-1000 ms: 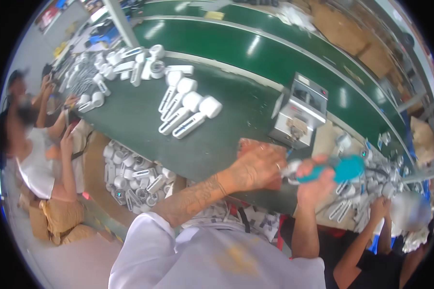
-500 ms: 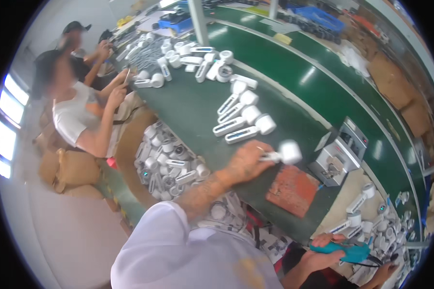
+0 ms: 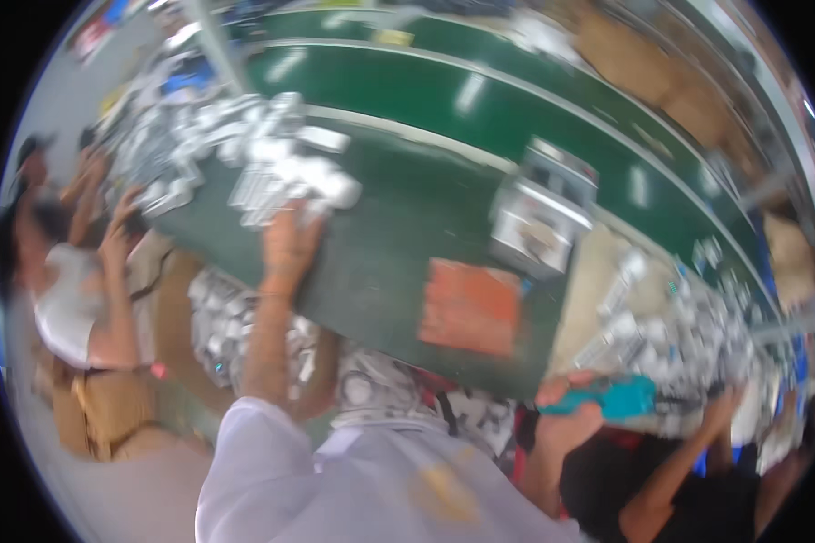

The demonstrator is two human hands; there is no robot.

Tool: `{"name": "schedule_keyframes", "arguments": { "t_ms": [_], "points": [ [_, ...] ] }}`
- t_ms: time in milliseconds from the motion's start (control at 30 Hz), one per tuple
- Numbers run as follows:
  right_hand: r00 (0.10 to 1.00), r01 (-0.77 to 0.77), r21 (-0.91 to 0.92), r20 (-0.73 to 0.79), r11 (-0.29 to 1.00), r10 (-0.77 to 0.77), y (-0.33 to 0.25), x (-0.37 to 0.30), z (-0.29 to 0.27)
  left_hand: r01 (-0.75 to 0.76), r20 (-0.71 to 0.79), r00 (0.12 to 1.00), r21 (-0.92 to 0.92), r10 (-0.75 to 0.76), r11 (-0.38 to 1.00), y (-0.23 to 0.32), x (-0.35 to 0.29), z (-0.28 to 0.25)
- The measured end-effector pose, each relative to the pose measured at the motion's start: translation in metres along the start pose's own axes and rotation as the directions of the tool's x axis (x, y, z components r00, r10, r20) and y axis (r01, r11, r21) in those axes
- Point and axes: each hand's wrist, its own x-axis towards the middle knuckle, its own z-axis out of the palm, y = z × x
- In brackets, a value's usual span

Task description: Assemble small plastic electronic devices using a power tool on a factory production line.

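Observation:
My left hand (image 3: 290,240) reaches over the bench to a row of white handheld devices (image 3: 335,188). Each device has a round head and a long slotted handle. Motion smears the row, but thumb and fingers appear closed on the handle of the nearest one. Low on the right, my right hand (image 3: 570,418) grips a teal tool (image 3: 618,398), which looks like a powered screwdriver with a dark end. A flat reddish-orange block (image 3: 471,308) lies on the green bench (image 3: 380,240) between my hands.
Behind the block stands a metal box-shaped machine (image 3: 539,222). More white devices pile up at right (image 3: 688,335) and in a carton (image 3: 177,317) below the bench at left. Co-workers sit at left (image 3: 68,303); a dark-sleeved arm (image 3: 679,475) reaches in at right.
My left hand has carried a white device from beside the reddish block leftward to the row. The view has swung right. My right hand still holds the teal tool.

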Motion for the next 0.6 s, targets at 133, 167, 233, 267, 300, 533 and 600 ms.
{"name": "schedule_keyframes", "arguments": {
  "t_ms": [133, 167, 233, 267, 300, 533, 600],
  "points": [
    [0.997, -0.011, 0.016, 0.077, 1.0, 0.01, -0.02, 0.005, -0.005, 0.118, -0.008, 0.993, 0.002, -0.118, 0.993, -0.027, 0.009, -0.042],
    [0.996, -0.017, 0.012, 0.084, 1.0, 0.016, -0.022, 0.006, -0.013, 0.128, -0.005, 0.992, -0.103, -0.13, 0.986, -0.034, 0.011, -0.037],
    [1.0, 0.008, -0.055, -0.007, 0.998, -0.009, -0.032, 0.003, -0.032, 0.14, 0.046, 0.99, -0.084, -0.136, 0.987, -0.027, 0.018, -0.029],
    [0.999, 0.044, -0.096, -0.012, 0.994, -0.045, -0.035, 0.002, -0.044, 0.14, 0.058, 0.989, -0.045, -0.138, 0.989, -0.014, 0.021, -0.03],
    [0.997, 0.077, -0.128, -0.005, 0.989, -0.078, -0.036, 0.001, -0.055, 0.023, 0.048, 0.998, 0.132, -0.029, 0.991, -0.011, 0.022, -0.034],
    [0.986, 0.13, -0.165, -0.082, 0.978, -0.145, -0.045, 0.0, -0.084, -0.06, 0.296, 0.918, -0.553, 0.263, 0.831, 0.304, 0.006, 0.004],
    [0.988, 0.136, -0.149, -0.052, 0.979, -0.146, -0.04, 0.003, -0.081, -0.372, 0.257, 0.812, -0.465, 0.524, 0.804, 0.361, -0.018, 0.056]
  ]
}}
